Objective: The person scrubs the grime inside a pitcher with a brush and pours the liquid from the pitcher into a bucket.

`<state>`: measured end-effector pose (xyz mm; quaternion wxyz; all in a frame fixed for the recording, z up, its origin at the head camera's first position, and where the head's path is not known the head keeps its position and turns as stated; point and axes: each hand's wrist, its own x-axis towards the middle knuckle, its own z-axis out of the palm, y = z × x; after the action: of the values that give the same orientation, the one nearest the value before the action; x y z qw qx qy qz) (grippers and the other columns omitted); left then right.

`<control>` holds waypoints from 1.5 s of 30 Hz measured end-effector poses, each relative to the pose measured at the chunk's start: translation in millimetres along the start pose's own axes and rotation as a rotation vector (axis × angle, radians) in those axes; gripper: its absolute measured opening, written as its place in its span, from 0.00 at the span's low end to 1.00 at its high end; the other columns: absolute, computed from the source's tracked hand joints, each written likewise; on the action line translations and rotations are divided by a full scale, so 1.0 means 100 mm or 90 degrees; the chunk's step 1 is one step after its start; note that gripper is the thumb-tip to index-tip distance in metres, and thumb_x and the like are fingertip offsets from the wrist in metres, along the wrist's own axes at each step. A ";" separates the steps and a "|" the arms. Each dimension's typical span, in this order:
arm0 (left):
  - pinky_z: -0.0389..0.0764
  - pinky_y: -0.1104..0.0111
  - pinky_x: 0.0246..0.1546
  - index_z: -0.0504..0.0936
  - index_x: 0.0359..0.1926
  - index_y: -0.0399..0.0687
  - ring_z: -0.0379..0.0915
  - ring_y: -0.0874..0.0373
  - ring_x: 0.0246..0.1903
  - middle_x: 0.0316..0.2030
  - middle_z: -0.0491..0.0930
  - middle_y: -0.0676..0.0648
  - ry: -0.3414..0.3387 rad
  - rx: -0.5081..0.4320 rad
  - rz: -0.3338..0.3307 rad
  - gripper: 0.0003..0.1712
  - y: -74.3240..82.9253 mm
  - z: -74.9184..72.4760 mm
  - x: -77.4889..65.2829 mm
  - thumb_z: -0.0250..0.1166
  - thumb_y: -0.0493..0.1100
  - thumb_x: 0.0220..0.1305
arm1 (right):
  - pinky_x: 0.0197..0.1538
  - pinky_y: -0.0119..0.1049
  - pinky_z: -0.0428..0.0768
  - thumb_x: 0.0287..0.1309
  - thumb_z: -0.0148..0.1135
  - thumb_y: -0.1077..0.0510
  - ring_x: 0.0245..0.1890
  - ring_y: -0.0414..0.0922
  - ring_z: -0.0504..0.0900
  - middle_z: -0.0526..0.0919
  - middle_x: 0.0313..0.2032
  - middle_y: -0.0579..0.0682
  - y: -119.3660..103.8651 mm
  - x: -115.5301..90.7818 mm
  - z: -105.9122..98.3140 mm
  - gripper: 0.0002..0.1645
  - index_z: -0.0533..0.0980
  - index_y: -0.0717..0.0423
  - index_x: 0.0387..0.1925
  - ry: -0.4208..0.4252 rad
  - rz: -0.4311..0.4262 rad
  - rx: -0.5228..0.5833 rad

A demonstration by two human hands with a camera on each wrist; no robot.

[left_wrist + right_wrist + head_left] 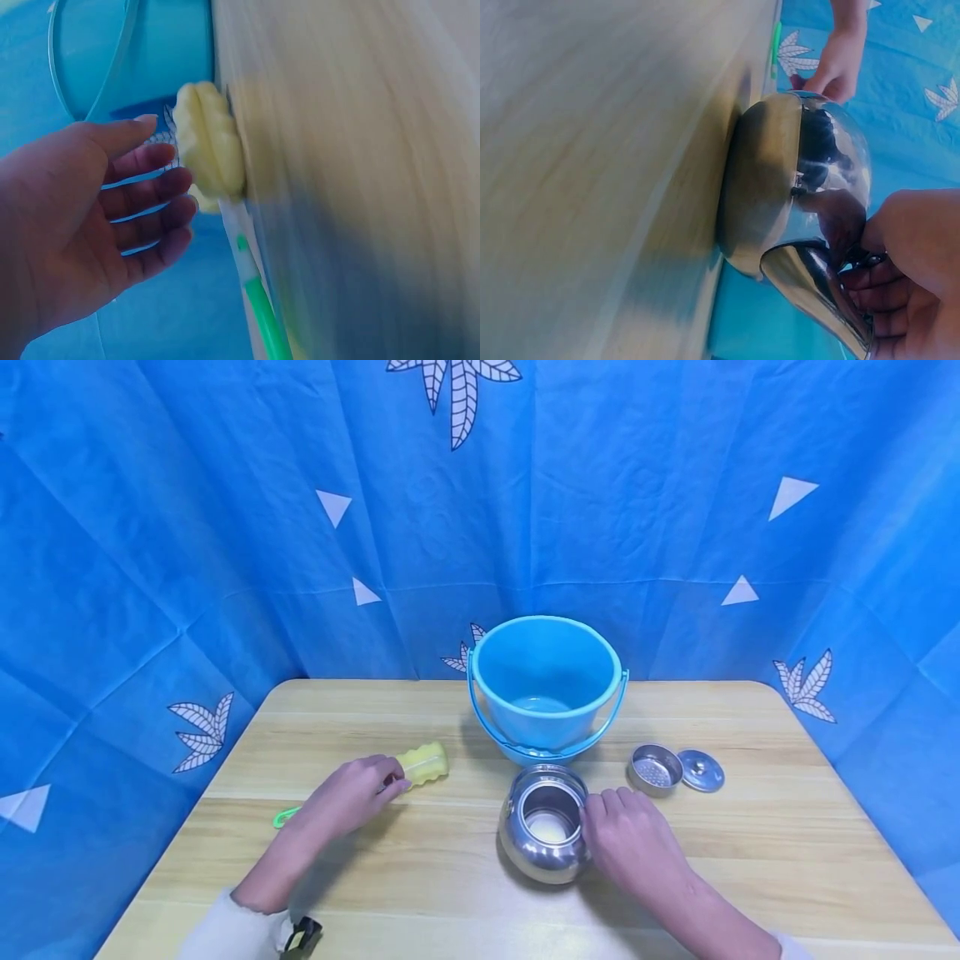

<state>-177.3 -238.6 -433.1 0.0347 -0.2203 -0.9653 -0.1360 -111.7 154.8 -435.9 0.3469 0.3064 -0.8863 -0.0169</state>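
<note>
A sponge bottle brush with a yellow head (pixel 426 763) and a green handle (pixel 264 319) lies on the left of the table. My left hand (pixel 362 792) hovers over its shaft; in the left wrist view the loosely bent fingers are beside the sponge, with nothing held. A shiny steel teapot (pixel 542 858) stands upright and lidless in the middle, its inside visible from above. On its right side, my right hand (pixel 628 837) grips it by the spout (pixel 810 292), fingers curled at the spout and thumb against the body.
Behind the teapot stands a light blue bucket (pixel 546 710), its handle hanging toward the front. A steel strainer cup (pixel 656 770) and a round lid with a knob (pixel 702 771) lie to the right. Blue patterned cloth (pixel 630 510) surrounds the wooden table (pixel 420 893).
</note>
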 end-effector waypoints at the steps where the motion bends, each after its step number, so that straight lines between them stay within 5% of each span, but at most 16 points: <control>1: 0.74 0.74 0.29 0.86 0.39 0.50 0.68 0.68 0.26 0.29 0.79 0.58 -0.006 -0.011 -0.003 0.09 0.03 0.00 0.01 0.68 0.49 0.71 | 0.24 0.28 0.55 0.75 0.26 0.58 0.19 0.39 0.58 0.66 0.16 0.45 0.00 0.00 0.00 0.32 0.73 0.58 0.21 -0.002 -0.001 -0.001; 6: 0.71 0.75 0.27 0.84 0.36 0.52 0.65 0.68 0.24 0.25 0.74 0.59 -0.032 -0.069 0.004 0.12 0.20 0.02 0.10 0.63 0.52 0.75 | 0.24 0.29 0.56 0.73 0.29 0.58 0.19 0.39 0.59 0.67 0.17 0.45 0.02 0.02 -0.03 0.30 0.73 0.58 0.21 -0.016 -0.006 0.003; 12: 0.71 0.74 0.26 0.81 0.34 0.56 0.65 0.66 0.23 0.23 0.71 0.59 -0.075 -0.117 0.011 0.17 0.45 0.06 0.19 0.57 0.57 0.78 | 0.23 0.28 0.62 0.60 0.59 0.57 0.19 0.38 0.62 0.69 0.17 0.44 0.06 0.04 -0.07 0.11 0.75 0.57 0.23 -0.067 0.011 0.032; 16: 0.75 0.73 0.31 0.83 0.37 0.59 0.69 0.67 0.26 0.25 0.75 0.61 -0.099 -0.133 0.019 0.17 0.64 0.07 0.24 0.55 0.60 0.78 | 0.24 0.28 0.64 0.55 0.68 0.56 0.19 0.36 0.63 0.70 0.18 0.43 0.07 0.06 -0.09 0.11 0.75 0.55 0.24 -0.112 0.036 0.060; 26: 0.77 0.74 0.31 0.83 0.38 0.56 0.71 0.69 0.25 0.27 0.78 0.60 -0.153 -0.166 0.082 0.25 0.96 0.09 0.37 0.50 0.65 0.78 | 0.30 0.34 0.76 0.63 0.67 0.50 0.21 0.35 0.68 0.70 0.19 0.41 0.13 0.13 -0.16 0.15 0.74 0.51 0.25 -0.213 0.082 0.118; 45: 0.73 0.72 0.22 0.76 0.32 0.61 0.68 0.67 0.21 0.22 0.73 0.59 -0.194 -0.134 0.099 0.24 1.26 0.12 0.48 0.50 0.69 0.76 | 0.25 0.28 0.70 0.73 0.58 0.46 0.20 0.35 0.67 0.70 0.21 0.39 0.23 0.20 -0.19 0.17 0.79 0.52 0.31 -0.382 0.173 0.257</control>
<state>-165.7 -106.0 -407.6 -0.1248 -0.3145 -0.9200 -0.1978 -123.4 165.9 -404.5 0.0042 0.2298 -0.9664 0.1149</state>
